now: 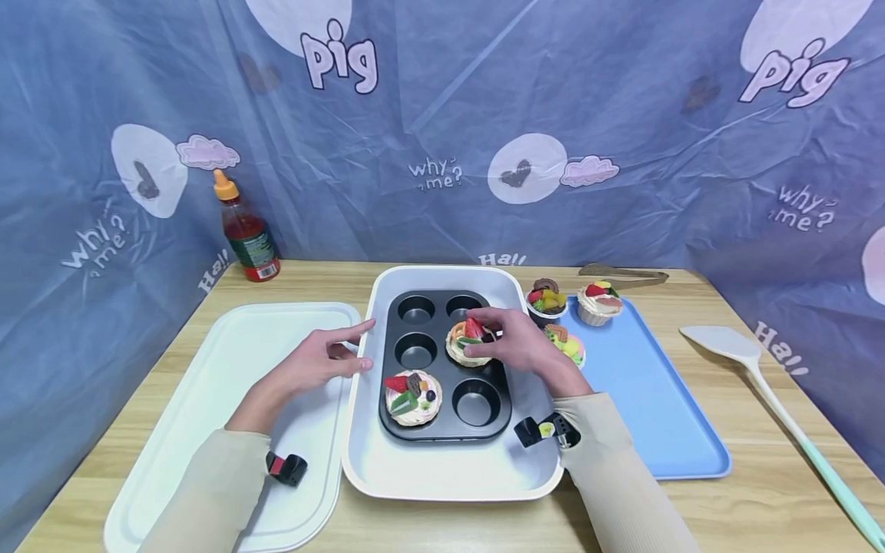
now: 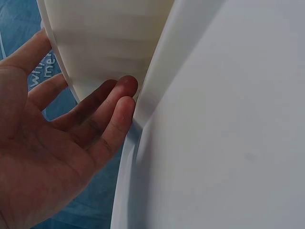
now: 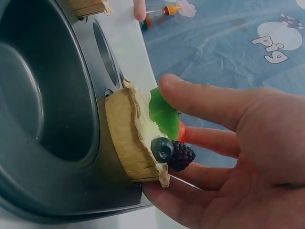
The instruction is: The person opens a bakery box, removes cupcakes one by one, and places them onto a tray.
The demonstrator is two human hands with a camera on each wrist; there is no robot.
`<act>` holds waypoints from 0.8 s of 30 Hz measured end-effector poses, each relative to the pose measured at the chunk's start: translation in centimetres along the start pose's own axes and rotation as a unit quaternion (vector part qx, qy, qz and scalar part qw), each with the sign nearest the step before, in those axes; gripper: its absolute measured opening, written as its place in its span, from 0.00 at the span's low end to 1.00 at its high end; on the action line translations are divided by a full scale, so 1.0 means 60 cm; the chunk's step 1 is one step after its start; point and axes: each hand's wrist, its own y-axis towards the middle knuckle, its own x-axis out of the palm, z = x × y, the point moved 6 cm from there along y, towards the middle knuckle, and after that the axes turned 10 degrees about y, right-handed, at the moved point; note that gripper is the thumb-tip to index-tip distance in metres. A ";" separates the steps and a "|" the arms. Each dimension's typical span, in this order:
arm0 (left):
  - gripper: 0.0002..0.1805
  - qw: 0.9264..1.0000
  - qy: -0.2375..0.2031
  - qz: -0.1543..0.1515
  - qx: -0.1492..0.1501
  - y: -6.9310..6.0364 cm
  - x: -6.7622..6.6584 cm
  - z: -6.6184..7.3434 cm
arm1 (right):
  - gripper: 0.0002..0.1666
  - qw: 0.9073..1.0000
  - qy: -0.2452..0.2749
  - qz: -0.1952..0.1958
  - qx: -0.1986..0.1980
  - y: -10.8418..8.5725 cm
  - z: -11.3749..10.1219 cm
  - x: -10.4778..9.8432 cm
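Cupcake (image 1: 462,345) sits between thumb (image 3: 205,98) and fingers (image 3: 212,177) of the right grip (image 1: 517,340).

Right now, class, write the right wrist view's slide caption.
Fruit-topped cupcake in the right grip, at the muffin tin.

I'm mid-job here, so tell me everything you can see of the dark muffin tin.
The muffin tin is dark grey, smooth and metallic-looking, with rounded corners and six round cups in two columns of three. It lies flat inside the white tray, long sides running near to far. One cupcake sits at the near-left cup; a second cupcake is at the middle-right cup, the right hand around it. The other four cups look empty.
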 end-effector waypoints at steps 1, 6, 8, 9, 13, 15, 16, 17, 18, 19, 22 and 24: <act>0.39 1.000 -0.001 0.000 -0.002 0.000 0.000 -0.001 | 0.38 1.000 0.000 0.000 0.000 0.000 0.000 0.000; 0.39 1.000 -0.002 0.000 0.002 0.001 -0.001 -0.001 | 0.36 1.000 -0.004 -0.001 -0.008 0.000 -0.001 0.000; 0.39 1.000 -0.001 0.000 0.000 0.001 -0.001 -0.002 | 0.36 1.000 -0.006 -0.002 -0.013 0.000 -0.002 0.000; 0.39 1.000 -0.002 0.000 0.000 0.001 -0.001 -0.002 | 0.36 1.000 -0.006 -0.002 -0.015 0.000 -0.003 0.000; 0.39 1.000 -0.002 0.001 0.002 0.000 -0.002 -0.002 | 0.36 1.000 -0.009 -0.003 -0.023 -0.001 -0.005 0.000; 0.39 1.000 -0.003 0.001 0.003 0.000 -0.002 -0.002 | 0.36 1.000 -0.009 -0.005 -0.025 -0.002 -0.005 0.000; 0.39 1.000 -0.003 0.001 0.002 0.000 -0.002 -0.002 | 0.35 1.000 -0.008 -0.005 -0.025 -0.002 -0.006 0.000; 0.39 1.000 -0.002 0.001 0.002 0.000 -0.002 -0.002 | 0.35 1.000 -0.008 -0.006 -0.026 -0.002 -0.006 0.000; 0.39 1.000 -0.003 0.000 0.003 0.001 -0.002 -0.002 | 0.35 1.000 -0.007 -0.006 -0.026 -0.002 -0.006 0.000; 0.39 1.000 -0.002 0.000 0.004 0.001 -0.002 -0.001 | 0.35 1.000 -0.007 -0.007 -0.025 -0.002 -0.006 0.000; 0.39 1.000 0.000 -0.001 0.002 0.000 -0.002 -0.001 | 0.35 1.000 -0.006 -0.008 -0.025 -0.003 -0.006 0.000; 0.39 1.000 0.000 -0.001 0.003 0.000 -0.001 -0.001 | 0.35 1.000 -0.005 -0.009 -0.025 -0.003 -0.006 0.000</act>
